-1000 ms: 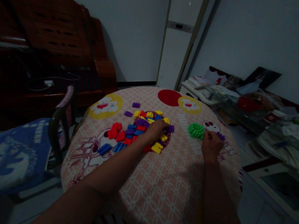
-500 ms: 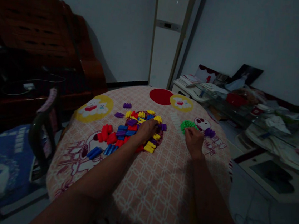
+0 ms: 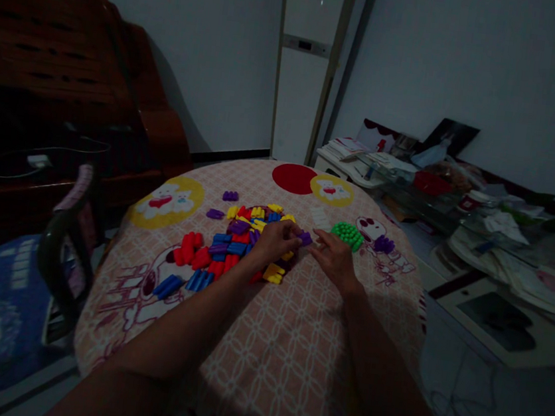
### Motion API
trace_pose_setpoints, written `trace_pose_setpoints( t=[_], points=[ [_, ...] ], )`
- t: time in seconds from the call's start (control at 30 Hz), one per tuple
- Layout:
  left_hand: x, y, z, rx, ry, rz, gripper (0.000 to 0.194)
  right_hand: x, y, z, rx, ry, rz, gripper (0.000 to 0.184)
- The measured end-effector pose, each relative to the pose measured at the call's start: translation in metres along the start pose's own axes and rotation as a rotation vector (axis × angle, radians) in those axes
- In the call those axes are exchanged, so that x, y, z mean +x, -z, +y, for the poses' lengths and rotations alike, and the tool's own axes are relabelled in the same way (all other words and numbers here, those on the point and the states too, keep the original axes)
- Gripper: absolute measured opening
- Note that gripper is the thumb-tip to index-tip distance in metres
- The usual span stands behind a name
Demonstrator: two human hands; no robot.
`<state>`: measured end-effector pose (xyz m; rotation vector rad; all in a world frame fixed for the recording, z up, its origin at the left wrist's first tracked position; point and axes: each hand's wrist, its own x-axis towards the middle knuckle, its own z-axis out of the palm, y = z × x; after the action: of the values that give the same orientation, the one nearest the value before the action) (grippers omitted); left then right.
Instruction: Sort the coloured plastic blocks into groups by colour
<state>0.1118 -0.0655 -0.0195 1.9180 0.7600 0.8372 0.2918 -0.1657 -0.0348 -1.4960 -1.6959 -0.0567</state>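
Observation:
My left hand [image 3: 276, 242] is over the right side of a pile of plastic building blocks, its fingers closed in a pinch. A purple block [image 3: 306, 238] shows at its fingertips. Just to the right, my right hand [image 3: 334, 260] reaches toward that block with thumb and finger apart, and nothing shows between them. The pile holds red blocks [image 3: 187, 249], blue blocks [image 3: 237, 249] and yellow blocks [image 3: 274, 274]. Behind my right hand lies a group of green blocks [image 3: 347, 235], with a row of white blocks [image 3: 318, 217] to its left.
A patterned cloth covers the round table [image 3: 262, 346]. Purple blocks [image 3: 384, 245] lie near its right side, and another purple block [image 3: 230, 196] sits at the back left. A chair [image 3: 65, 244] stands at left, and a cluttered glass-topped stand [image 3: 438, 206] at right.
My right hand has left the green blocks and moved left, close to my left hand. The purple block now shows between the two hands. The view has shifted slightly.

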Motion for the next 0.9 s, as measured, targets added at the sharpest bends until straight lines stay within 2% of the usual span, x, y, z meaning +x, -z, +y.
trace_pose_setpoints(
  t=[0.2, 0.3, 0.43, 0.5, 0.6, 0.77, 0.9],
  points=[
    [-0.003, -0.006, -0.002, -0.091, 0.048, 0.002, 0.016, 0.001, -0.007, -0.012, -0.074, 0.142, -0.144, 0.033],
    [-0.006, -0.006, 0.0, -0.161, 0.068, 0.01, 0.022, 0.0, -0.008, -0.014, -0.142, 0.175, -0.161, 0.031],
    [-0.008, -0.005, 0.007, -0.307, 0.06, -0.048, 0.031, 0.001, -0.007, -0.018, -0.18, 0.167, -0.127, 0.029],
    [-0.008, -0.005, 0.007, -0.355, 0.03, -0.073, 0.036, 0.003, -0.002, -0.016, -0.163, 0.129, -0.041, 0.027],
    [-0.007, -0.006, 0.003, -0.396, 0.011, -0.099, 0.041, 0.005, 0.02, -0.002, -0.162, -0.005, 0.205, 0.026],
    [-0.008, -0.006, -0.001, -0.39, 0.029, -0.105, 0.041, -0.006, 0.073, 0.055, -0.269, -0.403, 0.623, 0.034],
    [-0.011, -0.004, 0.0, -0.383, 0.018, -0.118, 0.039, -0.02, 0.095, 0.093, -0.244, -0.656, 0.88, 0.033]
  ],
)
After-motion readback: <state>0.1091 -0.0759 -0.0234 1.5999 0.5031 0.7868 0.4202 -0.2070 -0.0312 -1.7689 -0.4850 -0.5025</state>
